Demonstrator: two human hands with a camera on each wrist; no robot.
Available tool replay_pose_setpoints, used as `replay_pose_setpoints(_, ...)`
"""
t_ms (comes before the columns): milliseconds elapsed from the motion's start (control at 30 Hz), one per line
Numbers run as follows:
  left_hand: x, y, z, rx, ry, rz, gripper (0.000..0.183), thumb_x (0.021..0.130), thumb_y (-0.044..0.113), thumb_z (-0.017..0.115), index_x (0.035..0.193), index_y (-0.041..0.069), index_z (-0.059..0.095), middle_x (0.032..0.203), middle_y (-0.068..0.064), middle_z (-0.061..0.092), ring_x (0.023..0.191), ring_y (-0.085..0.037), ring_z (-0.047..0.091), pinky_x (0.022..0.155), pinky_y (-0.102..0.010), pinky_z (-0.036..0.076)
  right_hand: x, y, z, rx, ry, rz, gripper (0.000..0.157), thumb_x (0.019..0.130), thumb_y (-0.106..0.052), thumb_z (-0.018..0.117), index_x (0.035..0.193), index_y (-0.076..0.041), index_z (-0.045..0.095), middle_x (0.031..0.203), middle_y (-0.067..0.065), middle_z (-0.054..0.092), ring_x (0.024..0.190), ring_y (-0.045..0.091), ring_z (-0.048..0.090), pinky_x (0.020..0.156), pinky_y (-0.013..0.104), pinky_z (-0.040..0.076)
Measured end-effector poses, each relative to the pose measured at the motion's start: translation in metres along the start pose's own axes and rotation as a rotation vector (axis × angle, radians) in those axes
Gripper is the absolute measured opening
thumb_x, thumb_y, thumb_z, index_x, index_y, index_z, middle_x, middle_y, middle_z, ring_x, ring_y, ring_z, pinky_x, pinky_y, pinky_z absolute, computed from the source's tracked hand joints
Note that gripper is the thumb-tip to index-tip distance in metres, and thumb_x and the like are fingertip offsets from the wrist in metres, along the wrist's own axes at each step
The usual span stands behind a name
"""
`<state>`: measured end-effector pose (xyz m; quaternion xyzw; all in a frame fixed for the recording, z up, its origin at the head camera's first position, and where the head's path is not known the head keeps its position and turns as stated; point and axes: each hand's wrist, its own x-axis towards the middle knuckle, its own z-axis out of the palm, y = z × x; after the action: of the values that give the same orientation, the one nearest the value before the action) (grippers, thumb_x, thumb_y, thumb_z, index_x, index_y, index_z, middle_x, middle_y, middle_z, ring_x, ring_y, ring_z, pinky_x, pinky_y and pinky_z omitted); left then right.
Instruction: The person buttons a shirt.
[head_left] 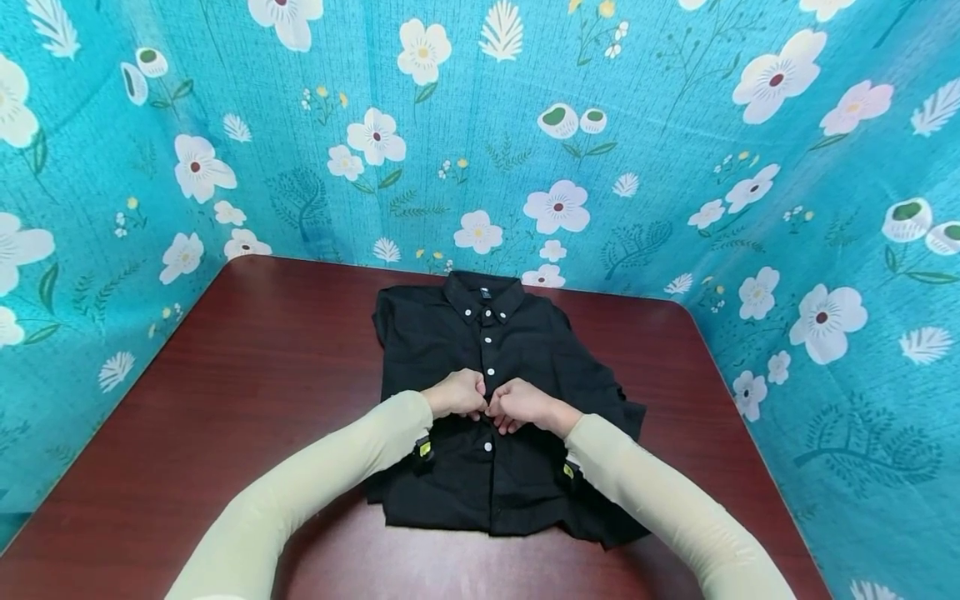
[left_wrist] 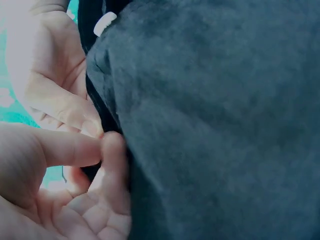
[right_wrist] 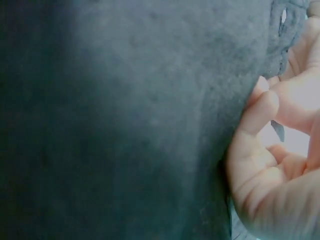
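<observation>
A black short-sleeved button-up shirt [head_left: 427, 333] lies front up on the table, its collar [head_left: 483, 296] at the far end. White buttons run down its front placket, including one button [head_left: 491, 372] just above the hands and another button [head_left: 487, 447] below them. At mid-placket my left hand [head_left: 459, 393] pinches the shirt's front edge between thumb and forefinger. Facing it, almost touching, my right hand [head_left: 522, 406] also pinches the placket. In the left wrist view, a white button [left_wrist: 105, 24] shows above the fingertips. Whatever lies between the fingertips is hidden.
The dark red-brown table [head_left: 300, 350] extends on both sides of the shirt. A blue flowered curtain [head_left: 480, 150] hangs behind the table and along both sides. Each wrist, in a pale sleeve, carries a small black camera.
</observation>
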<state>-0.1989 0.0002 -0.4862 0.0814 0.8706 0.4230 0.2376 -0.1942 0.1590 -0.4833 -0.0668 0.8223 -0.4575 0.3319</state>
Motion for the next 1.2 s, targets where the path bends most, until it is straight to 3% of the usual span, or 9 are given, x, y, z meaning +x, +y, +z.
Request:
replay_pose_setpoints(267, -0.002, 0.002, -0.002, 0.129, 0.016, 0.099, 0.027, 0.068, -0.001, 0.075, 0.072, 0.008, 0.050, 0.059, -0.002, 0.061, 0.050, -0.010, 0.062, 0.052, -0.022, 0.045, 0.002, 0.002, -0.003, 0.086, -0.042, 0.076, 0.009, 0.081, 0.001, 0.054, 0.077, -0.002, 0.060, 0.063, 0.006, 0.056, 0.050, 0.011, 0.056, 0.045, 0.020, 0.044)
replay_pose_setpoints(500, -0.004, 0.002, -0.004, 0.202, 0.036, 0.118, 0.030, 0.065, 0.003, 0.080, 0.070, 0.011, 0.051, 0.053, 0.003, 0.060, 0.052, -0.010, 0.060, 0.051, -0.023, 0.041, 0.000, 0.005, -0.008, 0.162, -0.119, 0.077, 0.009, 0.083, 0.000, 0.054, 0.076, -0.004, 0.059, 0.063, 0.004, 0.056, 0.051, 0.009, 0.057, 0.048, 0.018, 0.044)
replay_pose_setpoints(733, -0.002, 0.001, -0.003, 0.303, 0.075, 0.172, 0.031, 0.062, 0.007, 0.081, 0.067, 0.012, 0.051, 0.060, 0.001, 0.054, 0.061, -0.018, 0.052, 0.054, -0.027, 0.040, 0.001, 0.005, -0.010, 0.181, -0.146, 0.114, 0.004, 0.085, -0.003, 0.057, 0.084, -0.004, 0.060, 0.066, 0.003, 0.055, 0.053, 0.009, 0.056, 0.048, 0.017, 0.042)
replay_pose_setpoints(900, 0.000, -0.003, -0.003, 0.199, 0.050, 0.127, 0.030, 0.064, 0.005, 0.081, 0.069, 0.011, 0.052, 0.055, 0.001, 0.058, 0.055, -0.013, 0.058, 0.053, -0.025, 0.041, 0.002, 0.007, -0.008, 0.119, -0.113, 0.105, 0.006, 0.088, -0.005, 0.058, 0.083, -0.003, 0.061, 0.067, 0.005, 0.058, 0.052, 0.010, 0.058, 0.046, 0.018, 0.043)
replay_pose_setpoints(1200, 0.001, -0.001, -0.006, -0.060, -0.021, 0.061, 0.024, 0.070, -0.002, 0.072, 0.074, 0.008, 0.050, 0.060, -0.003, 0.060, 0.052, -0.012, 0.060, 0.046, -0.022, 0.038, -0.007, -0.005, -0.003, -0.054, -0.033, 0.007, 0.008, 0.085, -0.005, 0.058, 0.081, 0.000, 0.063, 0.067, 0.010, 0.062, 0.054, 0.016, 0.062, 0.050, 0.027, 0.050)
